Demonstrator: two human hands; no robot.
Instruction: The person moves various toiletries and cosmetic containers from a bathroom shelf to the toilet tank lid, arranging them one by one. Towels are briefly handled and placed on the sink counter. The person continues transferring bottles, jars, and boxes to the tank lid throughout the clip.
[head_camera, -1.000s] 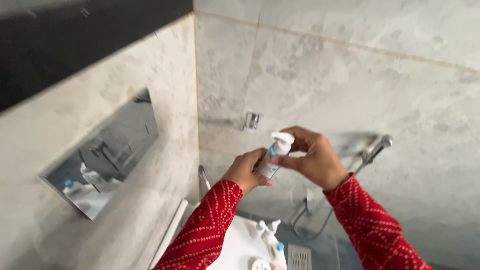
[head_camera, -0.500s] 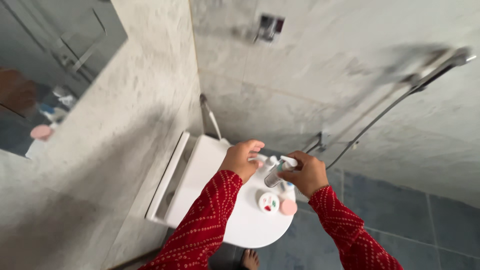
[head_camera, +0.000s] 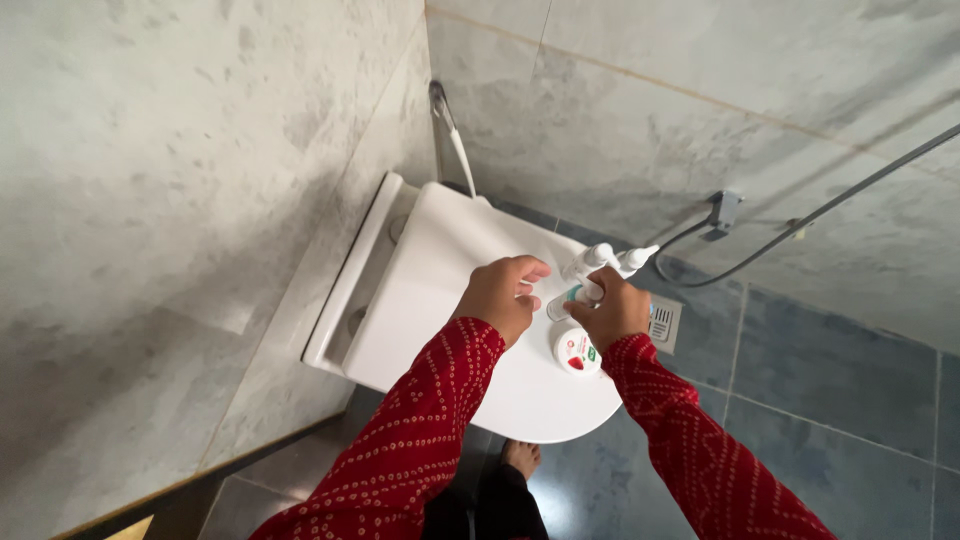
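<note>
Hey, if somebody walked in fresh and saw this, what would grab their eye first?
Probably the two red patterned sleeves reaching down the middle to a closed white toilet lid. There the right hand grips a pump bottle standing among others, the left hand hovers beside it, and a round white tub sits just below. A bare foot shows on the blue floor tiles.

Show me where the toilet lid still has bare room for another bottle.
The toilet lid is bare from the hinge end up to the left hand. It is crowded by the right hand: pump bottles and a round jar.
</note>
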